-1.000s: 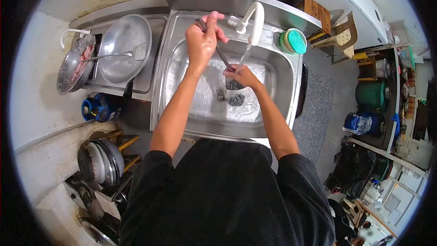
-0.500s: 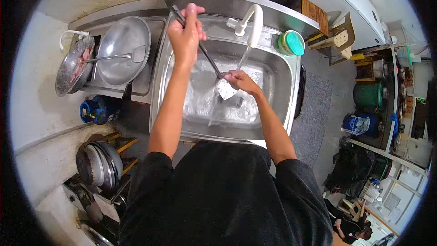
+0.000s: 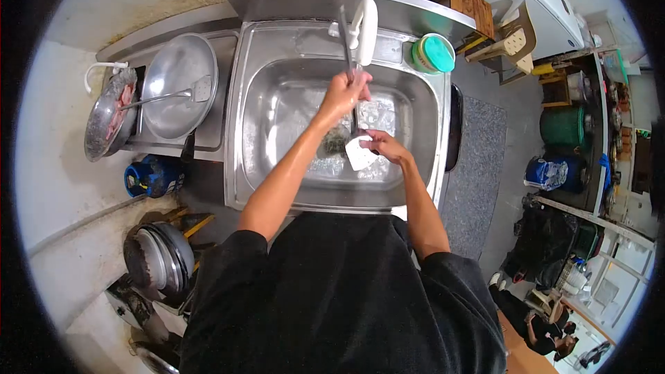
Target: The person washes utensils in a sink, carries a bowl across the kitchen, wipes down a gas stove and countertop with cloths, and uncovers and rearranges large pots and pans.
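Over the sink point(image 3: 253, 159) I hold a spatula with a long dark handle and a flat whitish slotted head point(image 3: 360, 154). My left hand point(image 3: 346, 93) is closed around the middle of the handle, whose end sticks up beside the tap. My right hand point(image 3: 386, 145) pinches the spatula where the head joins the handle. Behind the head, in the basin, shows a dark greenish patch point(image 3: 336, 142) that I cannot make out. The white tap point(image 3: 367, 31) stands just beyond my left hand; whether water runs from it is hidden.
A tub with a green lid point(image 3: 435, 54) stands on the sink's right back corner. Left of the sink lie a large metal wok point(image 3: 170, 114) with another spatula point(image 3: 166, 97) across it, and a pan with pinkish meat point(image 3: 119, 114). A person point(image 3: 540, 325) is at lower right.
My left hand has moved right and toward me, down along the handle. The spatula now stands more upright, its head slightly lower and to the right. The water stream seen earlier is no longer visible.
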Action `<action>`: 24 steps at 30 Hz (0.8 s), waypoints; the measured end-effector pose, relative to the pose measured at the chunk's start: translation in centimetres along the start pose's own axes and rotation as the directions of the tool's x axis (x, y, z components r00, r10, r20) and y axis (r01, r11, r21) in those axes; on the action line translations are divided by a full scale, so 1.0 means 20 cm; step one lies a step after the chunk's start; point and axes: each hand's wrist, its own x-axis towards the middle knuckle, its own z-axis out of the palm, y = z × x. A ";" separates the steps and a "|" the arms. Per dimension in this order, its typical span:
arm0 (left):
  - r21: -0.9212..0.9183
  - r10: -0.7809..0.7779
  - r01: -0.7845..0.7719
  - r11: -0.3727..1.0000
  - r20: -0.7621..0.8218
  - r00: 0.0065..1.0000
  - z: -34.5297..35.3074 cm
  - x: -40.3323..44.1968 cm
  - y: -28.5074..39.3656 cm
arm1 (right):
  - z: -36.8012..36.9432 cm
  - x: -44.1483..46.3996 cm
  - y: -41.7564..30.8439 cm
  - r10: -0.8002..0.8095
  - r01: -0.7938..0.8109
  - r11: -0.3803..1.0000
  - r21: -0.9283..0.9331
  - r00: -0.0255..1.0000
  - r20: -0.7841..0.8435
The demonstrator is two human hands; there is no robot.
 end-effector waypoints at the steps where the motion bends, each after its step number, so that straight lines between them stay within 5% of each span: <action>1: 0.107 0.007 -0.006 0.994 -0.006 1.000 -0.04 0.03 0.02 | -0.03 -0.01 0.06 -0.003 0.002 1.000 0.020 0.997 0.072; 4: -0.091 0.079 -0.080 0.993 -0.023 0.997 -0.08 0.08 0.05 | -0.07 0.02 0.16 0.035 -0.037 0.999 0.007 0.985 0.167; 6: -0.086 0.050 -0.055 0.995 -0.060 0.997 -0.04 0.05 0.02 | -0.04 0.05 0.15 0.022 -0.017 0.997 -0.071 0.997 0.072; 10: 0.210 -0.001 -0.027 0.977 0.129 0.992 -0.02 -0.07 -0.16 | 0.03 0.15 -0.07 0.051 -0.061 0.992 -0.110 0.994 -0.092; 11: 0.203 0.010 -0.035 0.978 0.122 0.993 -0.04 -0.08 -0.16 | 0.06 0.16 -0.09 -0.112 0.101 0.989 -0.109 0.989 -0.098; 16: 0.117 0.076 -0.087 0.989 0.098 0.992 -0.20 -0.08 0.07 | -0.01 0.27 -0.10 0.008 0.002 0.994 -0.107 0.996 0.093; 19: 0.168 0.255 -0.264 0.950 0.074 0.964 -0.26 -0.10 0.14 | -0.01 0.29 -0.14 -0.057 0.057 0.988 0.141 0.998 -0.010; 24: 0.103 0.259 -0.261 0.960 0.031 0.965 -0.27 -0.12 0.12 | 0.06 0.30 -0.24 -0.217 0.220 0.975 0.026 0.973 -0.076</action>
